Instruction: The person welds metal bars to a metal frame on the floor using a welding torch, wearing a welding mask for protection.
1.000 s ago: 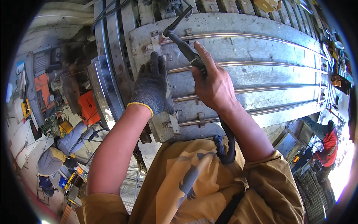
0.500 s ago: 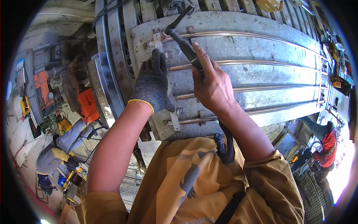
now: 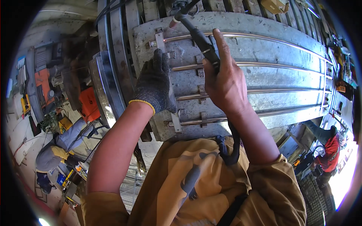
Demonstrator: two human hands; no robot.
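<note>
My left hand (image 3: 152, 83), in a dark knitted glove with a yellow cuff, lies flat with its fingers stretched along a metal flat bar (image 3: 160, 39). That bar crosses the left ends of several shiny metal rods (image 3: 264, 65). Bare and closed, my right hand (image 3: 228, 86) grips a black TIG welding torch (image 3: 198, 38), its index finger extended along the handle. The torch head is above the topmost rod, apart from it, with its reddish nozzle (image 3: 174, 22) angled down-left. Rods and bar rest on a grey metal plate (image 3: 260, 51) with small metal tabs between them.
The torch cable (image 3: 235, 145) hangs down against my shirt. Long steel profiles (image 3: 113, 56) run left of the plate. A cardboard box (image 3: 275, 5) sits on slats at the top. People work at lower left (image 3: 52, 154) and at right (image 3: 332, 148); an orange case (image 3: 89, 104) stands at left.
My right hand has moved right and slightly upward with the torch, taking the nozzle up and away from the flat bar's upper end. My left hand has stayed in place.
</note>
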